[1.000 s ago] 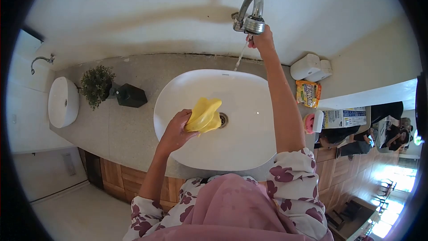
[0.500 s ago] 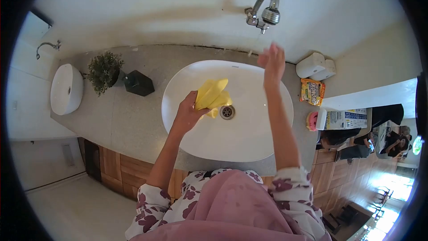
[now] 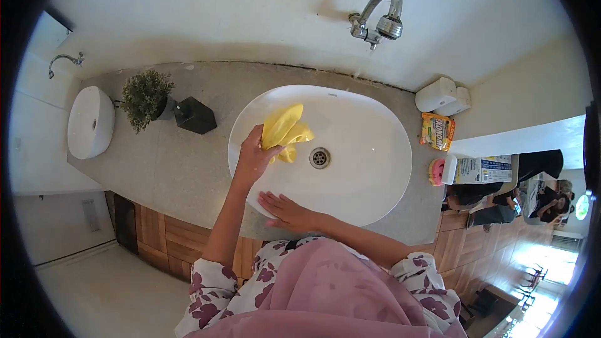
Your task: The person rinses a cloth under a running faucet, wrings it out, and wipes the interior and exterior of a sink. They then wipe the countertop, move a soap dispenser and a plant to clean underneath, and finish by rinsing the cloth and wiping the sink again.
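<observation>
My left hand (image 3: 253, 153) is closed around a bunched yellow cloth (image 3: 285, 130), held over the left side of the white oval sink (image 3: 357, 194). To the right of the cloth sits the round metal drain (image 3: 320, 158). My right hand (image 3: 285, 209) lies flat at the sink's near left rim, fingers stretched out and holding nothing. On the wall behind, the chrome faucet (image 3: 379, 19) curves out above the back of the counter.
Left of the sink stand a dark green bottle (image 3: 195, 116), a potted plant (image 3: 146, 100) and a second basin (image 3: 91, 122). Tissue rolls (image 3: 437, 94), a yellow-orange packet (image 3: 437, 131), a pink sponge (image 3: 436, 172) and boxes (image 3: 482, 169) line the right. People (image 3: 551, 203) are farther off.
My right hand has come down from near the faucet to the sink's near left rim. The left hand, with the yellow cloth, has shifted slightly left and up.
</observation>
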### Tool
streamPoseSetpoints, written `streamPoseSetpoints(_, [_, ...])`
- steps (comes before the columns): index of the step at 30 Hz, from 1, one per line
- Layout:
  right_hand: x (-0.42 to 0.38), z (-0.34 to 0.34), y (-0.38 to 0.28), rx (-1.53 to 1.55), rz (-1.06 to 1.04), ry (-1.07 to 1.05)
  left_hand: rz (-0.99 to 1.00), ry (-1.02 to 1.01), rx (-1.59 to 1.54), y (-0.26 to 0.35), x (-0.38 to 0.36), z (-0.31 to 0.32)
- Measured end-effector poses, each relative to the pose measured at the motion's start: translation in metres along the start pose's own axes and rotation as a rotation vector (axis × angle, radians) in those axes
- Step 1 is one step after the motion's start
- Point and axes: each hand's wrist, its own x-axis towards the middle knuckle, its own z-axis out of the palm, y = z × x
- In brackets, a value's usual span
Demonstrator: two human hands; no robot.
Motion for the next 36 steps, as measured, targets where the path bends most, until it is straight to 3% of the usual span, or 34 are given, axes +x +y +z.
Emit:
streamPoseSetpoints(5, [-0.062,-0.037,0.031,-0.09,0.085,-0.233,-0.026,0.007,0.035,-0.001,0.001,0.0])
streamPoseSetpoints(9, [-0.12,-0.077,0.084,-0.69,0.253,-0.225,-0.045,-0.013,0.003,-0.003,0.002,0.002])
streamPoseSetpoints(10, [-0.133,-0.089,0.096,-0.8,0.221,-0.111,-0.044,-0.014,0.002,-0.003,0.002,0.003])
streamPoseSetpoints(13, [-0.13,-0.119,0.105,-0.839,0.313,-0.07,-0.052,-0.028,-0.009,-0.002,0.003,0.01])
streamPoseSetpoints(15, [-0.117,-0.115,0.113,-0.776,0.347,0.2,-0.061,-0.047,0.037,-0.005,0.004,0.015])
streamPoseSetpoints(16, [-0.113,-0.11,0.113,-0.779,0.349,0.202,-0.057,-0.048,0.035,-0.004,0.004,0.018])
streamPoseSetpoints(19, [-0.101,-0.107,0.103,-0.621,0.474,0.292,-0.039,-0.118,-0.093,0.002,0.001,0.027])
streamPoseSetpoints(21, [-0.093,-0.132,0.083,-0.122,0.511,0.421,-0.106,-0.204,-0.1,0.006,0.002,0.031])
streamPoseSetpoints(22, [-0.087,-0.146,0.06,-0.123,0.511,0.425,-0.103,-0.206,-0.098,0.012,0.002,0.033])
streamPoseSetpoints(24, [-0.072,-0.169,0.012,-0.192,0.188,0.587,0.019,-0.305,0.096,0.028,0.002,0.036])
streamPoseSetpoints(25, [-0.067,-0.173,0.003,-0.195,0.19,0.593,0.025,-0.31,0.098,0.034,0.003,0.039])
streamPoseSetpoints(27, [-0.057,-0.177,-0.007,-0.233,0.12,0.547,0.25,-0.379,0.542,0.044,0.006,0.043])
streamPoseSetpoints(28, [-0.053,-0.176,-0.007,-0.234,0.116,0.55,0.253,-0.377,0.546,0.049,0.005,0.046])
streamPoseSetpoints(30, [-0.047,-0.169,0.001,0.288,0.141,0.546,0.272,-0.191,0.468,0.059,0.003,0.051])
streamPoseSetpoints(34, [-0.047,-0.15,0.012,0.538,0.148,0.623,0.185,-0.117,0.292,0.069,0.009,0.058])
streamPoseSetpoints(36, [-0.046,-0.141,0.009,0.827,0.115,0.75,0.19,-0.108,0.131,0.064,0.01,0.065])
